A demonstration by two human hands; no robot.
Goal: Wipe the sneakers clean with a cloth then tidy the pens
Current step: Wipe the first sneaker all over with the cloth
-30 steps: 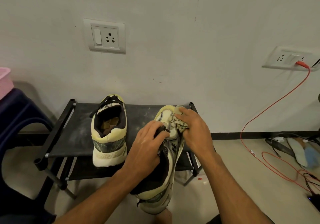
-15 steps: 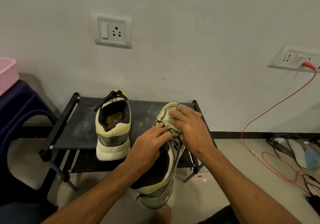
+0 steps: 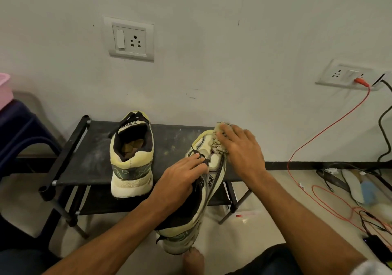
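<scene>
The right hand (image 3: 239, 149), fingers flat, now presses the cloth (image 3: 218, 147) further out on the toe of the sneaker (image 3: 212, 181), over the shoe rack's (image 3: 84, 151) right end; the left hand (image 3: 180, 181) fingers pinch its laces. Wiping goes on; the other sneaker (image 3: 131, 160) waits on the rack's left

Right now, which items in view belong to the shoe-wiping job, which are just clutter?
In the job:
held pale yellow sneaker, gripped by left hand
frayed pale cloth, pressed on its toe by right hand
second pale yellow sneaker on black metal rack
No pens visible.

Lying about:
red cable
white wall socket
pink basket
dark blue chair
</scene>
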